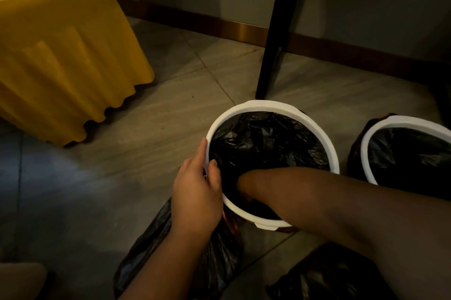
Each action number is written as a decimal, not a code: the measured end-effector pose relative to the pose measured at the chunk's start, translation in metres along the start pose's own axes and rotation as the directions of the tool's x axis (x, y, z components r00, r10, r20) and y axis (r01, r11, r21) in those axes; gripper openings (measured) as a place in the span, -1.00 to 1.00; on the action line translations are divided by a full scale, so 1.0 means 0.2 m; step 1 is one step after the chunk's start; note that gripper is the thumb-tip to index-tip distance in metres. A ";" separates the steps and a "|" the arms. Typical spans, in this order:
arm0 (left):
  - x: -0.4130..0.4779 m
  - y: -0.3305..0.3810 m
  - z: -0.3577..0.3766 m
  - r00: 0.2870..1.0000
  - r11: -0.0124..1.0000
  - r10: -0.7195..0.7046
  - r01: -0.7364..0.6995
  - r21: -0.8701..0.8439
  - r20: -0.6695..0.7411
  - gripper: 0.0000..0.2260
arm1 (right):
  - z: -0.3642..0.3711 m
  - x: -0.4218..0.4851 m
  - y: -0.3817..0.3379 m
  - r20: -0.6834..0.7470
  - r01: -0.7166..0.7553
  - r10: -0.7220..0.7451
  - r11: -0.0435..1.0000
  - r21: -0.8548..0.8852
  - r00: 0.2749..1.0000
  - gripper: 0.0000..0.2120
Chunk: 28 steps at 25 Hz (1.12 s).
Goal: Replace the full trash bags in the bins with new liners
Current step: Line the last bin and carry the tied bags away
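Seating, I judge: left hand (195, 192) grips centre bin rim (268, 105); my right hand, inside liner (268, 143), grip unseen; press down next.

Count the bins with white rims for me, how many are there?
2. The middle bin has the left hand gripping its rim and the right forearm reaching inside. The second bin is at the right edge, partly cut off. Others may be out of view.

View: one head-worn wide-angle camera.
Facing: forward and steeply down onto grey tiled floor (146, 109).
Range: close; round white-rimmed bin (268, 104) sits at frame centre, just below the lens.
Frame edges: yellow pleated cloth (61, 55) upper left, black slanted furniture leg (275, 31) top centre.
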State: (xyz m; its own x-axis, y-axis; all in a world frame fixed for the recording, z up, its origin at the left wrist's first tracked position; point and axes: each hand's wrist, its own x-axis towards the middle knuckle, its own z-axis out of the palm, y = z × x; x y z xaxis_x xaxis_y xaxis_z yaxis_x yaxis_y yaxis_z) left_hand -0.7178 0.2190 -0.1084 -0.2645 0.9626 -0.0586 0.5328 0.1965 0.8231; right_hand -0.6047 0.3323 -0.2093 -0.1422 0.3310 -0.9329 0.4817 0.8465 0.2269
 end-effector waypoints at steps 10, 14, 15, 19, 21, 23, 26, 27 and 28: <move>0.03 0.03 -0.06 0.997 0.997 0.062 -0.064 0.053 0.038 -0.55 | -0.01 -0.62 0.26 -0.259 0.132 0.083 0.689 0.713 0.962 -0.71; 0.07 0.03 -0.07 0.999 0.998 0.053 -0.053 -0.024 -0.007 -0.62 | -0.10 -0.63 0.46 -0.401 0.213 0.130 0.679 0.702 0.907 -0.53; 0.07 0.04 -0.07 0.999 0.998 0.040 -0.041 -0.045 -0.005 -0.63 | -0.12 -0.59 0.44 -0.405 0.206 0.133 0.696 0.688 0.905 -0.54; 0.08 0.03 -0.07 1.000 0.994 0.017 -0.015 -0.104 0.018 -0.63 | -0.16 -0.33 0.34 -0.295 0.102 0.120 0.763 0.639 0.948 -0.49; 0.08 0.02 -0.06 0.999 0.993 0.013 -0.009 -0.118 0.034 -0.63 | -0.14 -0.25 0.32 -0.252 0.066 0.123 0.776 0.628 0.960 -0.50; 0.09 0.01 -0.06 0.998 0.992 0.008 0.000 -0.125 0.058 -0.63 | -0.14 -0.22 0.31 -0.257 0.056 0.139 0.776 0.628 0.956 -0.53; 0.09 0.02 -0.07 0.997 0.991 0.013 -0.003 -0.135 0.075 -0.64 | -0.16 -0.29 0.29 -0.281 0.075 0.117 0.805 0.589 0.953 -0.56; 0.09 0.02 -0.07 0.997 0.989 0.022 -0.011 -0.144 0.073 -0.64 | -0.16 -0.34 0.29 -0.289 0.086 0.098 0.821 0.565 0.952 -0.60; 0.09 0.02 -0.07 0.997 0.988 0.029 -0.018 -0.154 0.071 -0.64 | -0.16 -0.40 0.30 -0.318 0.109 0.084 0.833 0.543 0.944 -0.63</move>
State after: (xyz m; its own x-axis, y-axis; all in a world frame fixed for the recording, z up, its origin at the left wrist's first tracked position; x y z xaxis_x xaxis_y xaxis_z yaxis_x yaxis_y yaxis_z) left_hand -0.7321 0.2349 -0.0993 -0.1910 0.9788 -0.0743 0.4072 0.1479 0.9013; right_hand -0.5918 0.3688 -0.1119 -0.3693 0.5161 -0.7728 0.8550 0.5145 -0.0651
